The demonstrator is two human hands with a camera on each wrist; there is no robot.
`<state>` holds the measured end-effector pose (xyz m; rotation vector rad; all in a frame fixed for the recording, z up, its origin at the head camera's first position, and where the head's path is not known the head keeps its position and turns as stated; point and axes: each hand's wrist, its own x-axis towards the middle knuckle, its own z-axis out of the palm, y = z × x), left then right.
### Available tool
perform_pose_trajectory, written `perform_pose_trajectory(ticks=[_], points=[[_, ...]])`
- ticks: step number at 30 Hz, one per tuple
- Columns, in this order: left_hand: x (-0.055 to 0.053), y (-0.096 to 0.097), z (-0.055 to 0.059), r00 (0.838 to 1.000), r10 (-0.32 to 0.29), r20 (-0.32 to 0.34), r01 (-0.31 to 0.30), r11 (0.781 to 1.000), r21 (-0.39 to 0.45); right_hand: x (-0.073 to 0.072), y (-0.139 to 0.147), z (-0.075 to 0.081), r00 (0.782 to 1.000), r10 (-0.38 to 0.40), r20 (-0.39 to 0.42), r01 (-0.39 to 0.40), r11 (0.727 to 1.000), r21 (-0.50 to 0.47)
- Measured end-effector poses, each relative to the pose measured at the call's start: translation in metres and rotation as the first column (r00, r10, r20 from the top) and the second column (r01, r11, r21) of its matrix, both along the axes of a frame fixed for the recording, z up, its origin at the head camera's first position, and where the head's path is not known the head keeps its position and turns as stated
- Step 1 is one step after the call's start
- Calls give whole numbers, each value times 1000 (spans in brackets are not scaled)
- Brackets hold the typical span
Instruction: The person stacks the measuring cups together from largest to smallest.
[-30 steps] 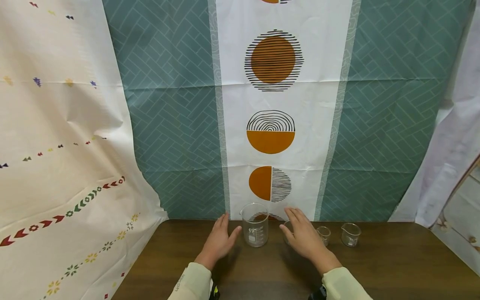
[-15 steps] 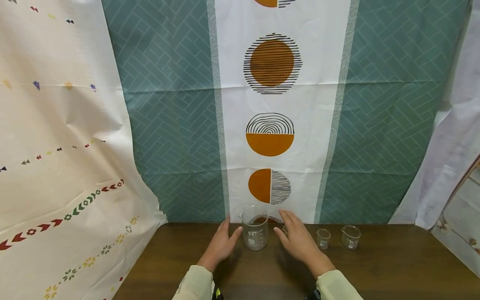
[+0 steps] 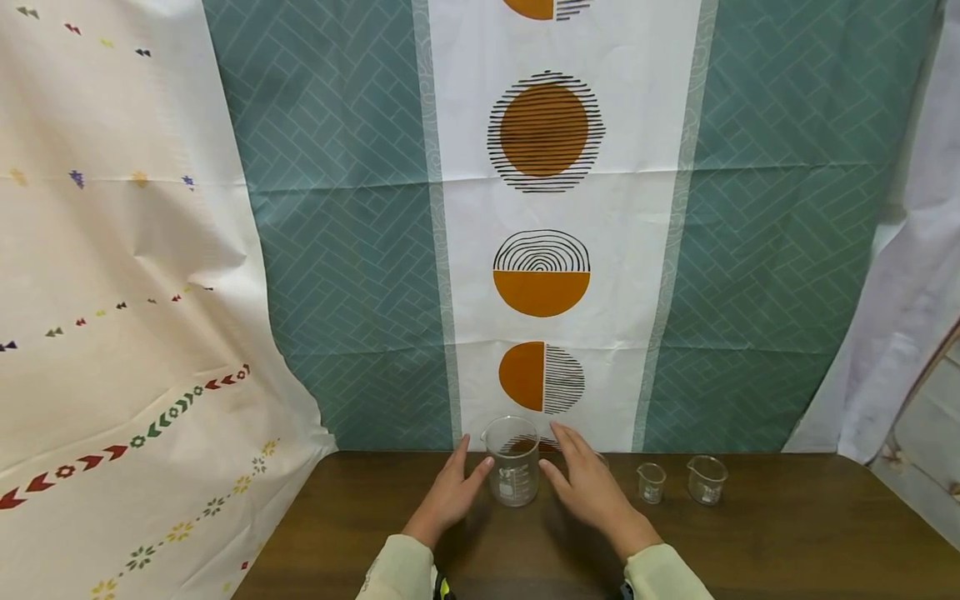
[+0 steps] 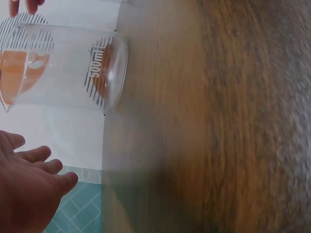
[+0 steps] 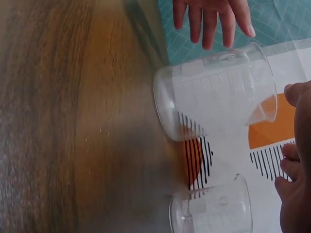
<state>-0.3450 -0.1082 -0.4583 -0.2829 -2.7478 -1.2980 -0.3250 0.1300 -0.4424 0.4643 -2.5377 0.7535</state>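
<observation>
A large clear glass beaker (image 3: 514, 482) stands upright on the brown wooden table, and the left wrist view shows "500ml" on its wall. On its left side is my left hand (image 3: 452, 493), fingers extended, a small gap from the glass in the right wrist view. My right hand (image 3: 588, 486) is at the beaker's other side, also with extended fingers; whether it touches the glass I cannot tell. Behind the right hand a smaller beaker is mostly hidden in the head view, but the right wrist view shows this smaller beaker (image 5: 214, 209) more plainly.
To the right stand a tiny beaker (image 3: 651, 485) and a somewhat wider small beaker (image 3: 707, 482). The wooden table (image 3: 795, 533) ends at the back against a patterned cloth (image 3: 360, 333). A cream cloth (image 3: 150, 400) hangs along the left.
My right hand has moved left, closer to the large beaker, uncovering the tiny beaker. My left hand has shifted slightly right. The beakers have stayed in place on the table.
</observation>
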Motion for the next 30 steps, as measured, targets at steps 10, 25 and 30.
perform_pose_trajectory(ticks=[10, 25, 30], points=[[-6, 3, 1, 997, -67, 45, 63, 995, 77, -6, -7, -1, 998, 35, 50, -33, 998, -47], [-10, 7, -3, 979, -168, 114, 144, 970, 194, -12, -16, -7, 991, 53, 123, -33, 986, -162], [-15, 8, -7, 976, -194, 102, 166, 957, 237, -13, -20, -7, 992, 69, 110, -47, 980, -193]])
